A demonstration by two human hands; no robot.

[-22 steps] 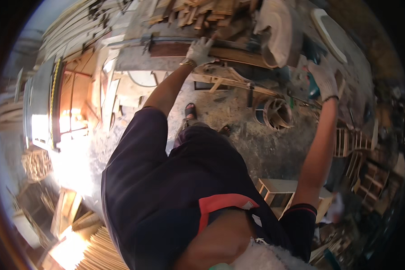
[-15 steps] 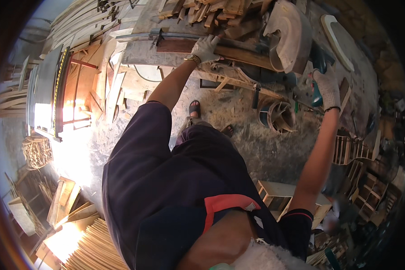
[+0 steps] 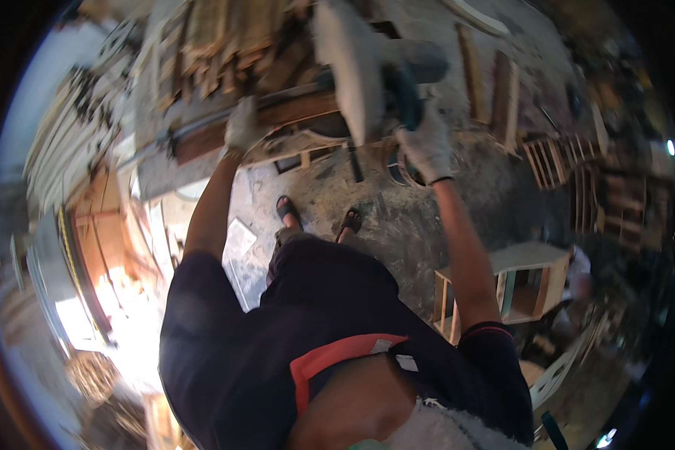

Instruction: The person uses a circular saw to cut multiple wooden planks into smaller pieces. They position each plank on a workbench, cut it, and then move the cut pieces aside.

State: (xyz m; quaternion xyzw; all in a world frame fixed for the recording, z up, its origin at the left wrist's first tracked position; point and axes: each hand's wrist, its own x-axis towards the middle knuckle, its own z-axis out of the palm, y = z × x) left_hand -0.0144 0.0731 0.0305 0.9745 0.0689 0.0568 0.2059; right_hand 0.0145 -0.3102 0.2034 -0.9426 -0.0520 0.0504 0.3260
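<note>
Fingers of the right hand [image 3: 429, 146] close round a teal handle [image 3: 403, 97]

Knitted, off-white gloves cover both hands. On the right, the fingers wrap the smooth handle of a power saw; blur softens their tips. The left hand [image 3: 243, 126] lies over a long wooden board [image 3: 201, 144], and smearing there means I cannot tell how wide its fingers stand. That board, reddish brown and straight-edged, lies on the bench [image 3: 156, 174] and runs from left of the left hand toward the saw. A slim metal bar [image 3: 146, 152] lies beside its left end.

Between the 2 hands rises the saw's guard [image 3: 350, 67], pale, dusty and curved, blocking sight of the board's right end. A rounded grey-green cylinder [image 3: 426, 60] sits just beyond the handle.

Rough, splintery offcuts [image 3: 221, 37] crowd the bench behind the board. Farther right lie 2 separate planks, 1 yellowish [image 3: 472, 73] and 1 darker [image 3: 505, 97]. A black bar-shaped piece [image 3: 355, 161] hangs at the bench's near edge. Below, 2 sandalled feet stand on a grey, dust-streaked floor [image 3: 397, 225]. The right forearm partly covers a pale wooden cabinet [image 3: 514, 259]; a slatted wooden frame [image 3: 547, 163] stands near it.
</note>
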